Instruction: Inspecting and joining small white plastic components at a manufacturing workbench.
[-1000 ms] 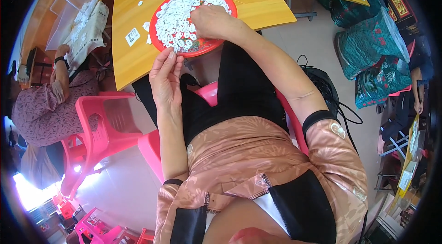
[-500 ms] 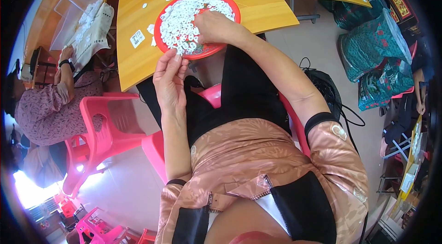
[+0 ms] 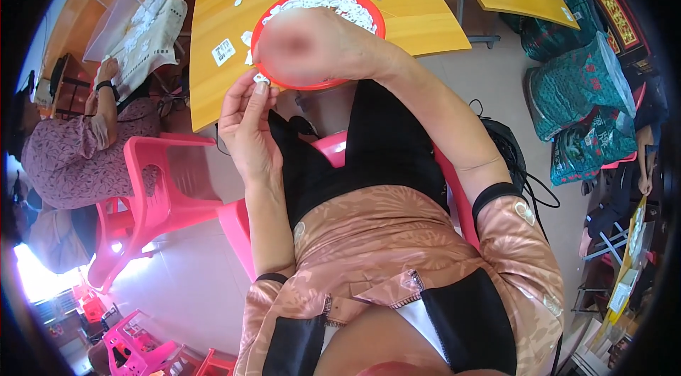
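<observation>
1 small white piece (image 3: 262, 79), clamped in grip of left hand (image 3: 248, 117), at near-left rim of red tray (image 3: 381, 25). Right hand (image 3: 312, 42): above tray, blurred; grip indeterminable. Loose white pieces (image 3: 323, 0): inside tray.

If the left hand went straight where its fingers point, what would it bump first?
Probably the rim of the red plate, just past the small white piece the left hand pinches. The right hand overlaps that line too; depth is unclear.
</observation>
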### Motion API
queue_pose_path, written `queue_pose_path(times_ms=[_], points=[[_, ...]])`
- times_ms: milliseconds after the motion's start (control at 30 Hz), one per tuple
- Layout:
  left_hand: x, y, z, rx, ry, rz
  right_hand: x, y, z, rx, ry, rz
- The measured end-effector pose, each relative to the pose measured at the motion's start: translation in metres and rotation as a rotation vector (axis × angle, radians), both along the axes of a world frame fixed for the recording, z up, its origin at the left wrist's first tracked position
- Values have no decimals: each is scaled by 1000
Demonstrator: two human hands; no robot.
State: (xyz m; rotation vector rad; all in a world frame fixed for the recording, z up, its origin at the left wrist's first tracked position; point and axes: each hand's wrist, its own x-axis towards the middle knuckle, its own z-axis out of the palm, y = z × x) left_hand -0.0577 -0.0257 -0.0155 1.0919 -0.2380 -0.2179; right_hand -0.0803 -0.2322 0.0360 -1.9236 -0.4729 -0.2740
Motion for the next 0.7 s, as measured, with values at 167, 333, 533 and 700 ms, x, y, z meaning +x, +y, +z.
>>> queue_pose_path(times_ms=[167,333,533,700], points=[[4,-4,-4,38,-43,48,1,1,1,-11,-44,-4],[5,-15,-4,52,-49,71,4,-5,-2,-49,-30,-14],[8,-14,-1,108,-112,95,7,-3,1,-35,-92,-31],[5,-16,5,46,-54,87,7,-2,1,-11,-102,-29]])
